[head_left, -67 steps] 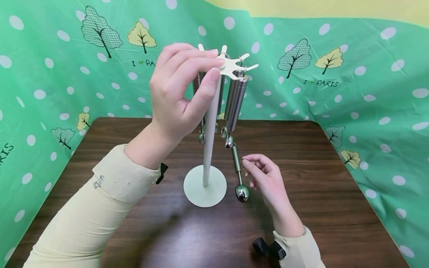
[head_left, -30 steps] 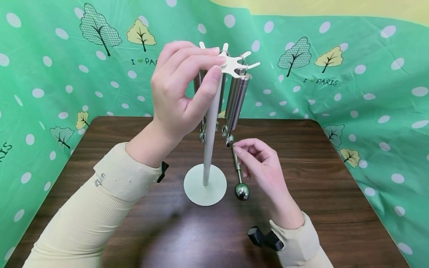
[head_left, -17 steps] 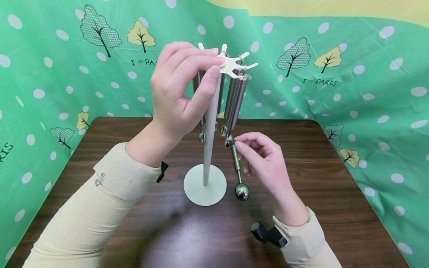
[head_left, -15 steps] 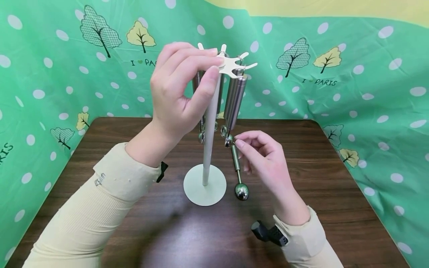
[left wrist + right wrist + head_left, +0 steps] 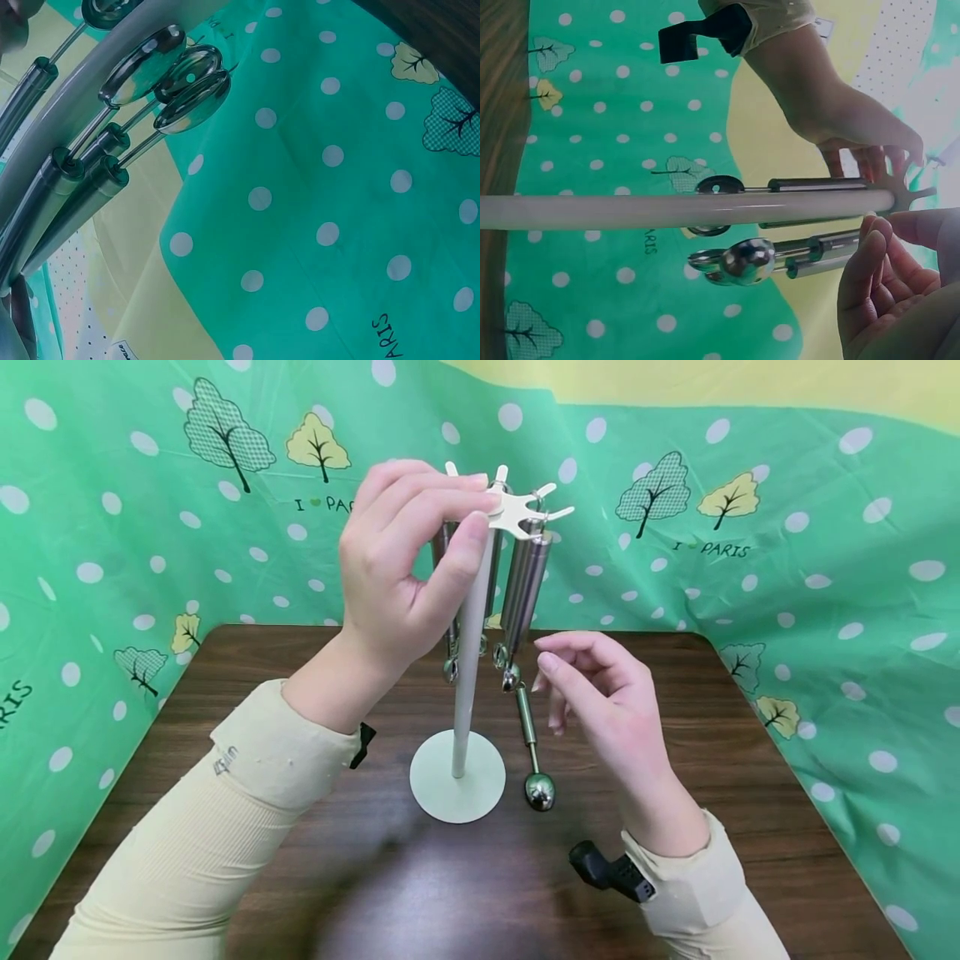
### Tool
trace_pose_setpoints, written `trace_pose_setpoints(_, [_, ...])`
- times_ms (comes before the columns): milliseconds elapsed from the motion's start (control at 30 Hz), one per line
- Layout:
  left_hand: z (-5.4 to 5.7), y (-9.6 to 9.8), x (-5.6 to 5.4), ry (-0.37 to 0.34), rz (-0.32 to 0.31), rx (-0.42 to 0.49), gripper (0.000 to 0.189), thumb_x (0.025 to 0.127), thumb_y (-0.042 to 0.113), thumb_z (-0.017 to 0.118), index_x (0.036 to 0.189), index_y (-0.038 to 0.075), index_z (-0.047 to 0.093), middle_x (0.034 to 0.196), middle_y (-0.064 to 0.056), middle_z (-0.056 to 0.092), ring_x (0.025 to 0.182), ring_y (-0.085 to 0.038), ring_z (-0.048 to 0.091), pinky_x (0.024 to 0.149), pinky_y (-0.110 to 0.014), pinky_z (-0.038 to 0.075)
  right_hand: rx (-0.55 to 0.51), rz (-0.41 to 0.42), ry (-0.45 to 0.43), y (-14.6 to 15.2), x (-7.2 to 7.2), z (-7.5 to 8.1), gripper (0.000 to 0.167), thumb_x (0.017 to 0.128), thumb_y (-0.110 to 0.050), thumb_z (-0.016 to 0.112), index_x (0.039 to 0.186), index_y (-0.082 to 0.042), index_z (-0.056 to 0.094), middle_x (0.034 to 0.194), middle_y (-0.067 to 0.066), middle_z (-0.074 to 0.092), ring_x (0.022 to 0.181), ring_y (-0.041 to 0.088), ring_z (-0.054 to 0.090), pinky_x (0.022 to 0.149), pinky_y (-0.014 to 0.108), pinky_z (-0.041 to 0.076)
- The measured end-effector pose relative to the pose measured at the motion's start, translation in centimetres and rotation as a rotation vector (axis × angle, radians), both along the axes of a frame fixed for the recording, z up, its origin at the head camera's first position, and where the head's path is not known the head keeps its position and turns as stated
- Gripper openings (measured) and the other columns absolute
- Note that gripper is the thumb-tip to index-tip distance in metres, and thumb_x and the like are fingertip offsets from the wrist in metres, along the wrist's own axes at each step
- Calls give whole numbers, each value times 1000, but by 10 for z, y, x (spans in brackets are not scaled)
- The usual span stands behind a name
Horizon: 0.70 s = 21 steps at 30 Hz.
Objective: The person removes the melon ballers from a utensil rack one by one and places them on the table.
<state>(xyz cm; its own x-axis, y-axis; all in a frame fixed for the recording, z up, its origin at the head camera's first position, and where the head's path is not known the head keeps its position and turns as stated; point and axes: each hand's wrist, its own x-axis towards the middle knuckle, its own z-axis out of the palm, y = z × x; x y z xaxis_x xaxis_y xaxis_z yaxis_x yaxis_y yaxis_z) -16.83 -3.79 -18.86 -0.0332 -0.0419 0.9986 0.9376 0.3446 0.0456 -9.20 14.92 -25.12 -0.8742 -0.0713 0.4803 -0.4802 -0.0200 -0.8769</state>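
In the head view, a pale stand (image 5: 463, 693) with a round base and a star-shaped hook plate (image 5: 517, 512) stands on the table. My left hand (image 5: 408, 560) pinches its top, thumb below the fingers. Several steel melon ballers (image 5: 527, 585) hang from the hooks, their bowls (image 5: 196, 101) bunched together in the left wrist view. Another melon baller (image 5: 527, 718) lies on the table right of the base, bowl toward me. Above and right of its handle is my right hand (image 5: 607, 693), fingers loosely curled with nothing seen between them. Some hanging handles are hidden behind my left hand.
The dark wooden table (image 5: 315, 860) has a green dotted cloth (image 5: 847, 577) rising behind it and at both sides. A black wrist camera (image 5: 611, 870) sits at my right cuff.
My right hand has come to the handle end of the lying melon baller, then risen up and to the right, away from it. My left hand stays at the stand's top.
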Motion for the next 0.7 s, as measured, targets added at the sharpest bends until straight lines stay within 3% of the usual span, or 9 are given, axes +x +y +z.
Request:
trace_pose_setpoints(400, [0, -2, -1, -27, -21, -5, 26, 86, 10, 51, 85, 0, 75, 89, -16, 75, 87, -32, 62, 88, -33, 48, 14, -91, 17, -6, -5, 14, 18, 93, 0, 60, 107, -6, 70, 84, 1, 65, 50, 18, 55, 45, 28, 48])
trace_pose_setpoints(700, [1, -3, -1, -69, -46, -8, 31, 87, 10, 45, 84, -1, 74, 90, -15, 75, 89, -31, 61, 89, -33, 48, 15, -83, 4, -6, -11, 16, 24, 94, -1, 59, 116, -4, 68, 97, 4, 65, 53, 20, 58, 46, 28, 49])
